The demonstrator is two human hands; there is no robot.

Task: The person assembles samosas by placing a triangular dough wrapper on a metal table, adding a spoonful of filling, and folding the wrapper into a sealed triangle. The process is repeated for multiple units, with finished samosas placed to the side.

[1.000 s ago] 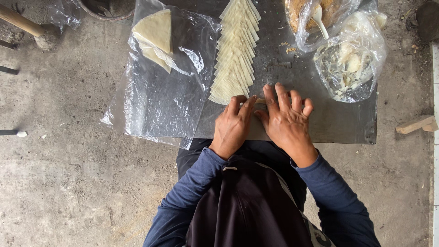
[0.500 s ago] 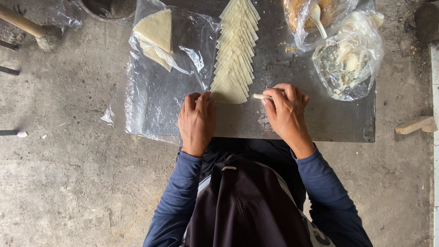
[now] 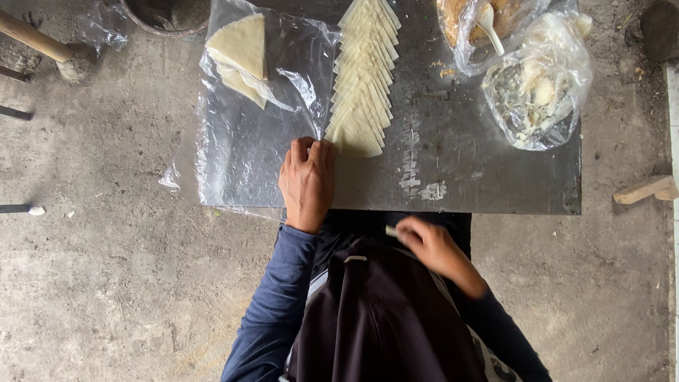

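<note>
The right hand (image 3: 428, 244) pinches a small pale strip (image 3: 391, 231) over the lap, off the counter (image 3: 495, 184). The left hand (image 3: 308, 180) lies flat, grip empty, touching the row of pastry triangles (image 3: 364, 78). Clear plastic bags (image 3: 541, 78) sit at the far right corner, above a concrete floor (image 3: 106, 269).

Clear plastic bag (image 3: 240, 141) w/ pale wrapper stack flat at table's left edge, two more clear bags (image 3: 541, 85) bunched top right, no labels/screens.
</note>
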